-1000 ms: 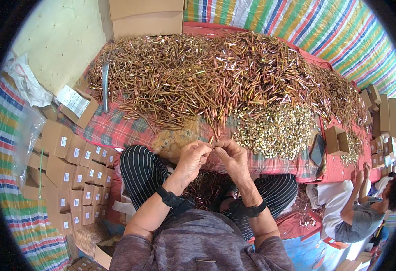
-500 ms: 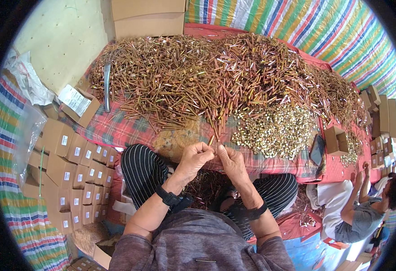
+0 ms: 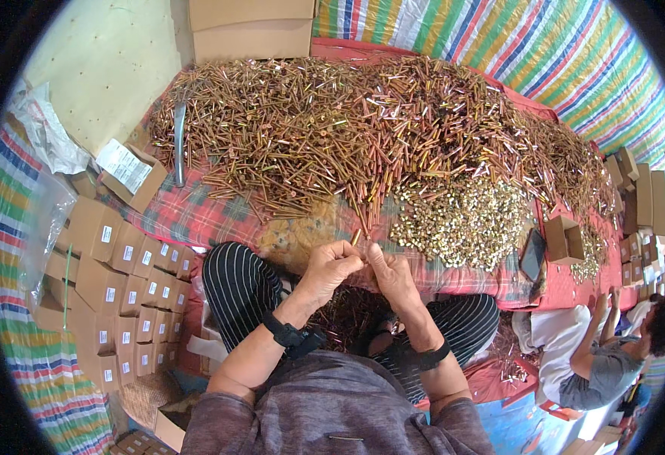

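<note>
My left hand is closed in a pinch, with a short gold-coloured metal rod sticking up from its fingertips. My right hand is pinched shut beside it, thumb upward, the fingertips of both hands meeting; what lies between the right fingers is too small to make out. Beyond them spreads a large heap of slim copper- and gold-coloured metal rods, which look like bolts or pins. To the right of my hands lies a pile of small shiny gold metal pieces.
Both heaps rest on a red plaid cloth. A curved metal bar lies at the left, a phone and small open carton at the right. Stacked labelled cartons stand left. Another person sits at the right.
My hands stay together in nearly the same place, with only slight finger movement. The other person's hands have lowered a little.
</note>
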A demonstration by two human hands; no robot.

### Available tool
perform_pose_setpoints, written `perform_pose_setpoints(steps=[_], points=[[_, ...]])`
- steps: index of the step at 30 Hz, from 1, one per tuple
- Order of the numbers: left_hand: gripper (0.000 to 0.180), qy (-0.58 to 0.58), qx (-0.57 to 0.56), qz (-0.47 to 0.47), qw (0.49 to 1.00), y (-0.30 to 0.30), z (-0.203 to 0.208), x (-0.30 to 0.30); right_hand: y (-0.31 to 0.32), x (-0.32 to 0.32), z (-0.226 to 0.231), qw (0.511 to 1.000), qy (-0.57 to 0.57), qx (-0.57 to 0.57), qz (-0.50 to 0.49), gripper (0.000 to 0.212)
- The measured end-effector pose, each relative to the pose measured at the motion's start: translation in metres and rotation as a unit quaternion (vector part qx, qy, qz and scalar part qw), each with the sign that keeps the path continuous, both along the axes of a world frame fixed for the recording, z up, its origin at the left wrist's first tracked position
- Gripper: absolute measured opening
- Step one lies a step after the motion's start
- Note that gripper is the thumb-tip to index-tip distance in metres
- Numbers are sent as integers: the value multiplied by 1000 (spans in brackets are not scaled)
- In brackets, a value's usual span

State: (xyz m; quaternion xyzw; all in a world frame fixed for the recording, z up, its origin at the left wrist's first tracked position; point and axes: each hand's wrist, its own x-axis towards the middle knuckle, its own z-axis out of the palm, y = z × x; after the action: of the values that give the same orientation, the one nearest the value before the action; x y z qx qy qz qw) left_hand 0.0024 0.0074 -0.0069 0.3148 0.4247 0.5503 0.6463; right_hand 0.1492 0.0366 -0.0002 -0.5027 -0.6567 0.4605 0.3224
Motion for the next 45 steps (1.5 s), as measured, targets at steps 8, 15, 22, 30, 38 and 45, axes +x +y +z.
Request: perform_pose_setpoints(steps=[8,15,22,30,38,45], points=[[13,349,69,-47,934,18,-12,-18,28,-6,-15,968,-161,182,-67,28],[24,609,160,54,775,44,-52,1,62,-19,-49,932,-251,259,-27,19],[30,444,6,78,892,44,-37,-7,48,-17,-34,961,-201,179,-62,17],[27,238,41,77,967,36,-44,-7,25,-27,-23,993,-59,97,-24,21],[25,117,-24,139,983,20,-38,-26,42,-34,-50,934,-258,245,13,24],[27,156,-19,88,984,5,-5,-32,24,-27,-15,946,-211,245,-6,17]])
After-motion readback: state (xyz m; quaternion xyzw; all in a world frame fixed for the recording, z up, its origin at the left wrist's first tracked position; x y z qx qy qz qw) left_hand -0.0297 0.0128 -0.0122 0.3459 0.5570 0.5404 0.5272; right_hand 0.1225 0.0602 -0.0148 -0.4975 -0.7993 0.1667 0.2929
